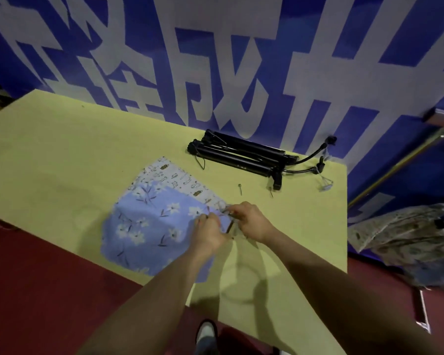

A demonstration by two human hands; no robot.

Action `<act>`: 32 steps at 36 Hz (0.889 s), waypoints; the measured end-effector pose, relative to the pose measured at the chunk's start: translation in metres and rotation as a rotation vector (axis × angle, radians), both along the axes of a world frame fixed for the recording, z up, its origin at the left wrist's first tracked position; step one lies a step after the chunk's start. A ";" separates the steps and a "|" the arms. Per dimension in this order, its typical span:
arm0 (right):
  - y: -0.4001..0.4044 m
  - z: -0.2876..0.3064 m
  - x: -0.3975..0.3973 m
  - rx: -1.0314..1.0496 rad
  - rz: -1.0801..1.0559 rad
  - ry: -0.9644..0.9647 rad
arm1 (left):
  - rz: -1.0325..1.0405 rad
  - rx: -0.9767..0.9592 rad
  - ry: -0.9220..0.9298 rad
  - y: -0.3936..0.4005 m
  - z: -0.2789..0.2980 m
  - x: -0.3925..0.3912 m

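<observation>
While both hands pinch blue floral cloth [149, 226] at right corner, mid yellow table [49, 149]: left hand [208, 228] grips edge; right hand [250, 221] pinches same edge beside thin dark pin-like thing [230, 228].
Risks: layers slip, so white printed cloth [174, 179] underneath misaligns; point pricks finger; spare pins [240, 188] nearby get knocked off.
Writing: banner [318, 73] has big white Chinese chars, cropped, not readable. No brand seen.

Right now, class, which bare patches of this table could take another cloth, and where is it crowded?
Widest: the left of the table, up to the blue floral cloth. Smaller: the strip right of the right hand. Crowded: by the black folded stand and two pins, and where the left hand and right hand pinch the cloth.
</observation>
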State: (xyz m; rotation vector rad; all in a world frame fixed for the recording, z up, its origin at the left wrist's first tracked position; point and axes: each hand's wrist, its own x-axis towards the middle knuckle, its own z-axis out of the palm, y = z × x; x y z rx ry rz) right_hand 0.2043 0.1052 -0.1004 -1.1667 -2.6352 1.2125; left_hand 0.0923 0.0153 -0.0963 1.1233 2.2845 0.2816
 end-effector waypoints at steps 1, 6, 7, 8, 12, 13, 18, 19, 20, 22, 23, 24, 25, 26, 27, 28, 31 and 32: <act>-0.002 -0.002 -0.003 0.017 0.038 -0.034 | -0.043 -0.023 0.024 0.001 -0.003 -0.002; -0.011 -0.028 -0.014 0.101 0.025 -0.094 | -0.157 -0.068 0.104 0.003 -0.015 -0.008; -0.013 -0.031 -0.015 0.113 -0.006 -0.092 | -0.170 -0.072 0.115 0.002 -0.015 -0.010; -0.014 -0.031 -0.016 0.131 -0.028 -0.087 | -0.184 -0.074 0.117 0.002 -0.014 -0.012; -0.013 -0.033 -0.020 0.147 -0.101 -0.011 | -0.192 -0.024 0.001 0.002 -0.010 -0.022; -0.012 -0.030 -0.020 0.103 -0.118 0.003 | -0.171 0.005 -0.053 0.002 -0.009 -0.025; -0.014 -0.011 -0.026 -0.016 -0.014 -0.015 | -0.058 0.196 -0.190 0.002 -0.001 -0.044; -0.014 -0.012 -0.028 -0.024 -0.055 0.011 | -0.048 0.231 -0.198 0.001 0.001 -0.048; -0.015 -0.012 -0.030 -0.017 -0.113 0.052 | -0.040 0.260 -0.211 0.001 0.003 -0.050; -0.014 -0.012 -0.035 -0.010 -0.229 0.142 | -0.046 0.295 -0.241 0.000 0.006 -0.054; -0.013 -0.011 -0.038 -0.054 -0.275 0.184 | -0.055 0.300 -0.251 0.000 0.009 -0.055; -0.012 -0.007 -0.041 -0.105 -0.295 0.222 | -0.062 0.305 -0.258 0.000 0.011 -0.057; -0.012 -0.003 -0.043 -0.149 -0.308 0.249 | -0.067 0.312 -0.260 0.001 0.013 -0.058; -0.012 0.003 -0.045 -0.173 -0.300 0.264 | -0.074 0.327 -0.256 0.001 0.015 -0.060; -0.011 0.007 -0.047 -0.188 -0.285 0.270 | -0.083 0.340 -0.244 0.001 0.018 -0.061; -0.009 0.010 -0.048 -0.177 -0.273 0.266 | -0.094 0.352 -0.228 0.001 0.020 -0.063; -0.008 0.019 -0.054 -0.143 -0.304 0.186 | -0.114 0.405 -0.220 0.000 0.026 -0.067; -0.008 0.021 -0.055 -0.151 -0.302 0.178 | -0.113 0.425 -0.227 0.000 0.028 -0.069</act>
